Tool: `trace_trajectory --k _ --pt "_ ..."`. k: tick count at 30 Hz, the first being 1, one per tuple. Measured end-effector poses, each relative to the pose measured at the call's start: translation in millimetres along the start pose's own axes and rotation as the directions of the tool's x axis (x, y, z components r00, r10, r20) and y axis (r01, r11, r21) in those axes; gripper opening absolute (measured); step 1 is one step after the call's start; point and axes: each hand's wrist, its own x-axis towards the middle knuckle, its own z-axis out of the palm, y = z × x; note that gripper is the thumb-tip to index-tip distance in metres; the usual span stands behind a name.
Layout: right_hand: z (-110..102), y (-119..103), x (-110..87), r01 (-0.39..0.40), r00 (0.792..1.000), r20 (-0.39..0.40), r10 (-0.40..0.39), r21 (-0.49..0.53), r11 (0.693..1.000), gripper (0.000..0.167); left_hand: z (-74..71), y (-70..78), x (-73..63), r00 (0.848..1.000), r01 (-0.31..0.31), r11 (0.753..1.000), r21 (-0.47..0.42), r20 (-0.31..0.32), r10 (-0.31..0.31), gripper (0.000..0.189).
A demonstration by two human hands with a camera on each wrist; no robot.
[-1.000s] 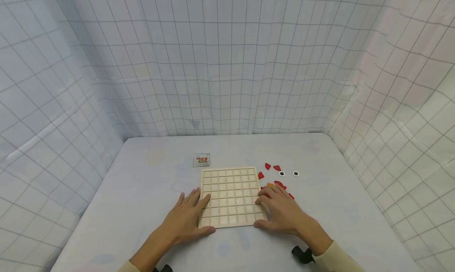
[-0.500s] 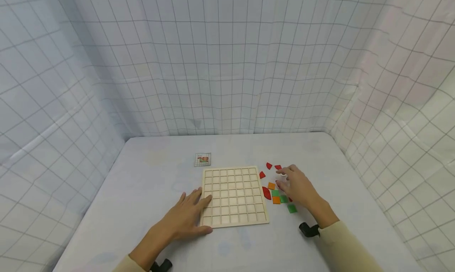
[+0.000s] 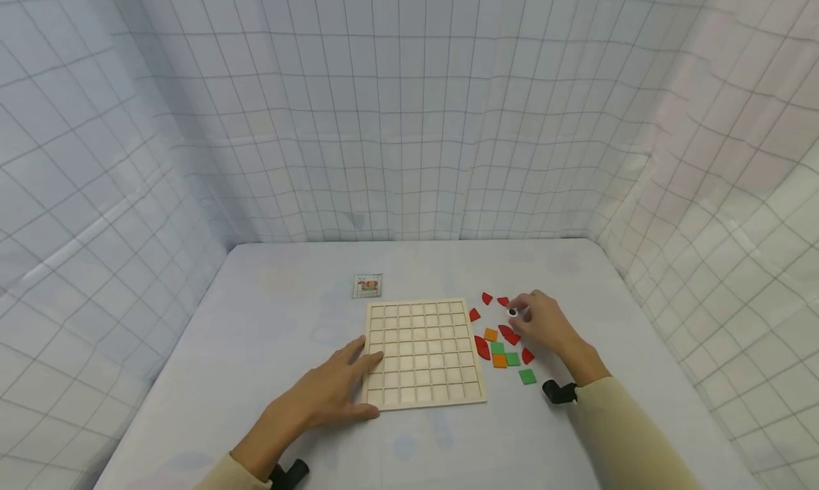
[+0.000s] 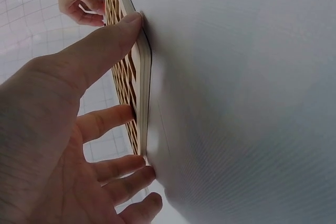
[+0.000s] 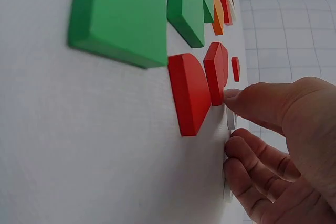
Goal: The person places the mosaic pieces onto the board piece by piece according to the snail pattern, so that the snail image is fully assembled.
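Observation:
My left hand (image 3: 339, 387) rests at the left edge of a pale wooden grid board (image 3: 416, 337). In the left wrist view its thumb (image 4: 123, 27) lies on the board's front corner, with the fingers spread along the side. My right hand (image 3: 544, 323) is among loose pieces right of the board. Its thumb and forefinger pinch a white disc with a black centre (image 3: 512, 312), still at table level. A second white disc (image 5: 227, 190) is partly hidden under the curled fingers. Near them lie red pieces (image 5: 189, 95), green squares (image 3: 527, 376) and orange squares (image 3: 499, 360).
A small picture card (image 3: 367, 286) lies behind the board's left part. The white table (image 3: 288, 284) is bordered by a checked curtain (image 3: 409, 120) at the back and sides. Several red pieces (image 3: 487, 299) lie near the board's right edge.
My right hand has left the board's right edge and moved to the right and away from me, onto the white disc, uncovering green and orange squares. My left hand stays on the board.

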Motion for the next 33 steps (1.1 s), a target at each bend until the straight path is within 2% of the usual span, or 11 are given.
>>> trace_trajectory --k 9,16,26,33 --pt "4.4 2.7 6.0 -0.025 1.0 -0.007 0.025 -0.006 1.0 0.026 -2.8 -3.8 0.1 1.0 -0.024 1.0 -0.02 0.01 0.025 0.101" --pt "7.0 0.8 5.6 -0.056 0.998 -0.023 0.056 0.004 0.998 0.025 -2.7 -5.0 1.6 1.0 -0.01 1.0 -0.019 -0.001 0.01 0.101" --pt "7.5 -0.3 5.2 -0.05 0.998 -0.033 0.051 0.032 0.998 0.023 -5.3 -2.0 1.9 1.0 0.006 1.0 -0.016 0.001 -0.006 0.102" --pt "4.8 0.2 4.3 -0.06 0.998 -0.023 0.061 0.03 0.998 0.023 -1.7 -3.8 2.3 1.0 -0.017 0.999 -0.038 -0.011 0.016 0.101"
